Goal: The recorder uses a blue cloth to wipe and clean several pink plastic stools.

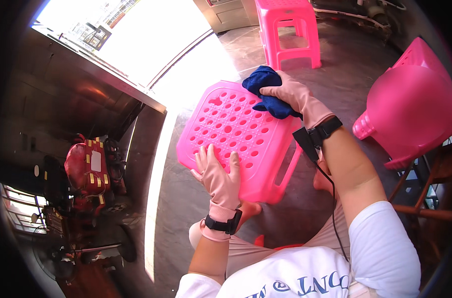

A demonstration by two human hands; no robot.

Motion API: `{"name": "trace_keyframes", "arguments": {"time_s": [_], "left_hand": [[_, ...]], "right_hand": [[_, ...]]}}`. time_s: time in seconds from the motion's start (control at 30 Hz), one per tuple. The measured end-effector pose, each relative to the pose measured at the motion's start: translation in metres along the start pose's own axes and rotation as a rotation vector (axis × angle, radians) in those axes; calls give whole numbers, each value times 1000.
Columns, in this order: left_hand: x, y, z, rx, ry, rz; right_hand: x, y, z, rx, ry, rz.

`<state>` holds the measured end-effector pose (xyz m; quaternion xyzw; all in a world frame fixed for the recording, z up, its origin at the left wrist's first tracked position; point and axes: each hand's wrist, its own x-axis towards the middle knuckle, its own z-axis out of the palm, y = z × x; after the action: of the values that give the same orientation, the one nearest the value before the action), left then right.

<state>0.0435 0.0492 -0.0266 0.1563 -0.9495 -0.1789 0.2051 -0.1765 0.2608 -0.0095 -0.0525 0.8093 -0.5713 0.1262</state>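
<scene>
A pink plastic stool [221, 131] with rows of round holes in its seat stands in front of me, its seat facing up toward me. My left hand [218, 179], in a pale pink glove, lies on the near left part of the seat with its fingers spread. Gloved the same way, my right hand [293, 97] grips a bunched dark blue cloth [269, 94] at the far right edge of the seat. Part of the cloth hangs over that edge. The fingertips under the cloth are hidden.
Another pink stool [290, 37] stands upright on the grey floor [330, 94] beyond. To the right, a third pink stool [409, 109] lies tipped near a brown wooden frame [424, 213]. A red machine [89, 166] sits at left. Bright light enters through the doorway [136, 44].
</scene>
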Motion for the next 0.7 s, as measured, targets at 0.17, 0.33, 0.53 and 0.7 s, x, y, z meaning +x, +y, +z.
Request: {"name": "trace_keyframes", "arguments": {"time_s": [0.17, 0.33, 0.53, 0.7], "left_hand": [[3, 0, -10, -51, -17, 11], [22, -9, -8, -182, -78, 104], [79, -45, -7, -270, -159, 406], [105, -55, -7, -132, -288, 499]], "right_hand": [[-21, 13, -1, 33, 21, -22], [-69, 22, -22, -10, 146, 27], [-148, 28, 8, -10, 366, -14], [-188, 36, 37, -233, 371, -281]]}}
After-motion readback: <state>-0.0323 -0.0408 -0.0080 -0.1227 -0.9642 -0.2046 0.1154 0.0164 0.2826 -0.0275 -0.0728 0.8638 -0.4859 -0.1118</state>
